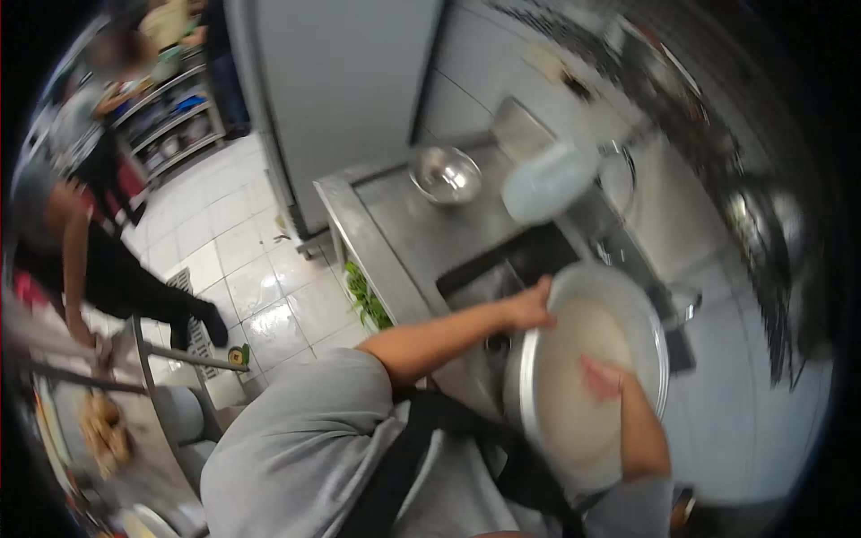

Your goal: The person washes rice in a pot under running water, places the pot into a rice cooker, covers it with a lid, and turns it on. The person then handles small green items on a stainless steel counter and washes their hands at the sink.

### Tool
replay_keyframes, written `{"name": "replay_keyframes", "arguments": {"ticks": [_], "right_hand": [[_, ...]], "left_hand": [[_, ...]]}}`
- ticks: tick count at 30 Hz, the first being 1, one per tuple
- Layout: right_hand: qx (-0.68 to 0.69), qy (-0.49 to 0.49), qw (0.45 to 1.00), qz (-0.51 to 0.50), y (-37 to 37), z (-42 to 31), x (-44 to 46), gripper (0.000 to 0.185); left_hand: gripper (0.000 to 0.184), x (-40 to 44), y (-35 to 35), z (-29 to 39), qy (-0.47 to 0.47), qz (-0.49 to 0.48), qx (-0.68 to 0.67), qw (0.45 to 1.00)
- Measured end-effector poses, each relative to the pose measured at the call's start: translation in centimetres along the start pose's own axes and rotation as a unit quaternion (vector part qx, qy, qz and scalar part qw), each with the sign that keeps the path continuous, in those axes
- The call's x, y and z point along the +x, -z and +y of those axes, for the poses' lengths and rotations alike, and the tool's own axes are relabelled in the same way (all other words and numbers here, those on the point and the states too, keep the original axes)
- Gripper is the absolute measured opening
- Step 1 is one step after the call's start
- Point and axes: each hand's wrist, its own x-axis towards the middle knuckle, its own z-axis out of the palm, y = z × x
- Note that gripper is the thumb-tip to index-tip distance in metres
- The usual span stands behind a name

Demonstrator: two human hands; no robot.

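A large deep metal pot [531, 394] stands tilted over the sink's edge, with cloudy whitish liquid [574, 430] inside. My left hand [531, 307] grips its rim on the far left side, thumb and fingers closed about the edge. Inside the pot, my right hand [603, 377] is at the pale liquid, its fingers smeared by motion, so their pose and anything in them cannot be made out. Behind the pot is the dark sink basin [475, 285], partly covered by my left arm and the pot.
On the steel counter [395, 211] sit a shiny metal bowl [446, 176] and a pale translucent container [547, 184]. A curved tap [619, 166] rises behind. Leafy greens [366, 296] show beside the counter. Another person [99, 260] stands left, near a table with raw poultry [105, 430].
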Motion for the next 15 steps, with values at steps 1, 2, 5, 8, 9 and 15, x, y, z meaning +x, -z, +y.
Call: {"name": "replay_keyframes", "arguments": {"ticks": [1, 2, 5, 8, 9, 15], "right_hand": [[0.021, 0.017, 1.0, 0.011, 0.0, 0.8, 1.0, 0.08], [-0.003, 0.079, 0.997, 0.015, -2.5, -1.4, -3.1, 0.082], [0.069, 0.007, 0.997, -0.039, -3.1, -2.2, -3.4, 0.098], [0.069, 0.009, 0.997, -0.033, -3.8, -3.7, -5.2, 0.102], [0.064, 0.015, 0.997, -0.03, -3.9, -4.3, -5.6, 0.102], [0.013, 0.033, 0.999, -0.029, -4.2, -4.7, -6.3, 0.1]], "left_hand": [[0.088, 0.6, -0.1, -1.3, 0.003, -0.004, 0.043, 0.999], [0.099, -1.0, 0.5, 2.0, 0.066, -0.028, 0.087, 0.994], [0.077, -0.7, 0.3, 1.7, 0.055, -0.035, 0.02, 0.998], [0.066, -1.2, -0.3, 3.3, 0.05, -0.01, -0.08, 0.995], [0.066, -0.8, -0.2, 2.5, 0.027, -0.014, -0.102, 0.994], [0.061, -1.1, -0.2, 2.8, 0.062, -0.017, -0.151, 0.986]]}}
